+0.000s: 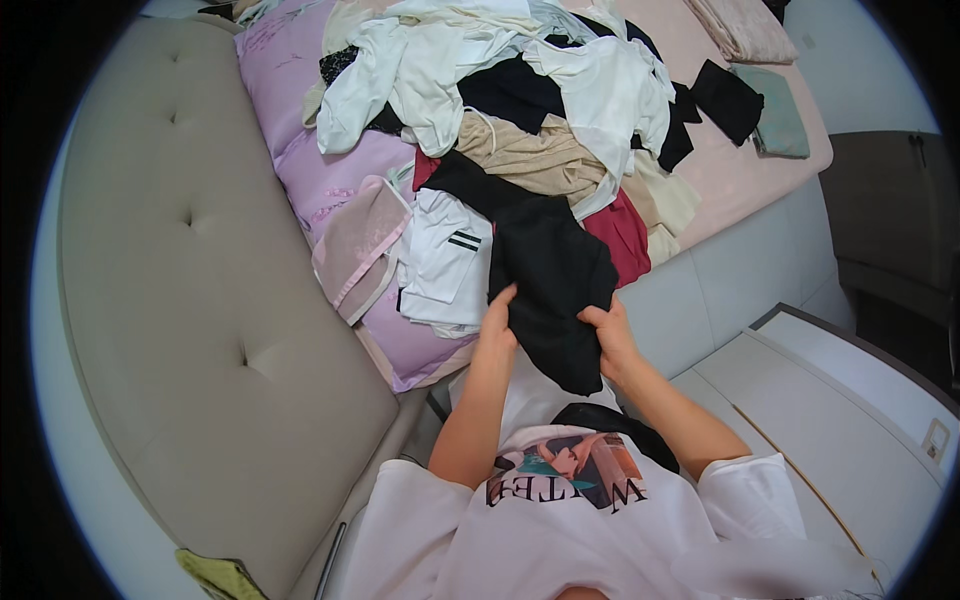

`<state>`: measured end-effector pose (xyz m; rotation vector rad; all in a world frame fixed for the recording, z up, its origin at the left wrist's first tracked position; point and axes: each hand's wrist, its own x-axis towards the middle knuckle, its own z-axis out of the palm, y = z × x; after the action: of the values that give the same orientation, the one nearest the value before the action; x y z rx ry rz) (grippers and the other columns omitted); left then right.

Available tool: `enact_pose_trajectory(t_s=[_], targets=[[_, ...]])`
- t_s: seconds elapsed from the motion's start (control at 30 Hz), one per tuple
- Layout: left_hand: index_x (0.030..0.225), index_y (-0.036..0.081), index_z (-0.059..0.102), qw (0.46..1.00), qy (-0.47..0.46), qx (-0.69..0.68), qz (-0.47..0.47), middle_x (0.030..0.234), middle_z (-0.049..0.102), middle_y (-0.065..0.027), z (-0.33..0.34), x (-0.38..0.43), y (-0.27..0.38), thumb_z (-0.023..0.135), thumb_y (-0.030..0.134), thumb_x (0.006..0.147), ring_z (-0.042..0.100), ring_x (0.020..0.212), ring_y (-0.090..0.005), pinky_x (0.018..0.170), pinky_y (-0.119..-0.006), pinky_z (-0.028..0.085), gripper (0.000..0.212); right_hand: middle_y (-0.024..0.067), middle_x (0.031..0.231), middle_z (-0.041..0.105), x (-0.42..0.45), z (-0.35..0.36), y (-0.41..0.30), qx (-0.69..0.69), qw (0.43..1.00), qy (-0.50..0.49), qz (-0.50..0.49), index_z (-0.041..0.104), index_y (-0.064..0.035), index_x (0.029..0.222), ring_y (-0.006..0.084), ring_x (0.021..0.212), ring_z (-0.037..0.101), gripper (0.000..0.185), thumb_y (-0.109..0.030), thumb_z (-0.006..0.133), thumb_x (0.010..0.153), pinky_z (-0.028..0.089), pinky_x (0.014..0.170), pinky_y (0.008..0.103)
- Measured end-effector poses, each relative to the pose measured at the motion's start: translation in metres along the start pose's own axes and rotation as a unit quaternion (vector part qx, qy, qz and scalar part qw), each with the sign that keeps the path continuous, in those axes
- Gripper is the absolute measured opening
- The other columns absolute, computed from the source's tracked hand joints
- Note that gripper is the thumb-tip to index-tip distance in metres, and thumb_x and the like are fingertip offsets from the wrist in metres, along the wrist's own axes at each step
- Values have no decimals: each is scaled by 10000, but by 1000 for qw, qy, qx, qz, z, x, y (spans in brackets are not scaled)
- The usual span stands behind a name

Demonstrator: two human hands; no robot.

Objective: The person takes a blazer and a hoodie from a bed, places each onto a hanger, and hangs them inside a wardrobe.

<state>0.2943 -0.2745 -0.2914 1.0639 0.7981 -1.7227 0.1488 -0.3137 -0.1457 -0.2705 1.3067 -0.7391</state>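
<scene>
A black garment is held up at the bed's near edge, its upper part reaching over the clothes. My left hand grips its left side, and my right hand grips its right side, thumb on top; the fingers behind the cloth are hidden. Left of it lie a white garment with black stripes and a pink-trimmed mesh piece. Beyond it are a beige garment, a dark red garment and a heap of white clothes.
A padded beige headboard runs along the left. On the bed's far right lie a folded black garment, a grey-green folded cloth and a pink blanket. A white cabinet stands at my right, with a thin stick on it.
</scene>
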Motion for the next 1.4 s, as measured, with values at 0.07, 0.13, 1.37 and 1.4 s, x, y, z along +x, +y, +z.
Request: enact_pose_trajectory(t_s=[0.07,0.13,1.37,1.4], targets=[[1089,-12,544,999,16,-12,41,1101,576,-156,34,-27,12,572,173,826,546,1024,-301,912,-414,437,323,130,1078,532,10,-3,-7,16,1000,6,-3,397,-7,1192,252,950,562,540,83,468,665,491,818,351],[1069,-22,548,985,-17,21,171,1071,587,-140,35,-34,33,578,148,822,567,976,-268,876,-386,456,301,136,1062,534,21,0,-15,8,1000,8,-4,406,-7,1171,260,934,565,512,89,456,670,503,783,358],[1173,-89,427,875,354,145,296,1185,502,-165,-138,-5,110,745,142,681,481,1078,-262,940,-327,356,630,38,931,613,96,-51,89,-422,901,-78,71,501,-58,1056,133,767,579,246,-123,498,819,415,676,279],[1172,-81,434,870,368,145,294,1177,506,-162,-137,-2,109,743,138,685,487,1067,-258,929,-329,364,616,41,927,611,96,-52,90,-431,896,-82,71,500,-54,1055,133,768,578,244,-116,499,819,416,674,279]])
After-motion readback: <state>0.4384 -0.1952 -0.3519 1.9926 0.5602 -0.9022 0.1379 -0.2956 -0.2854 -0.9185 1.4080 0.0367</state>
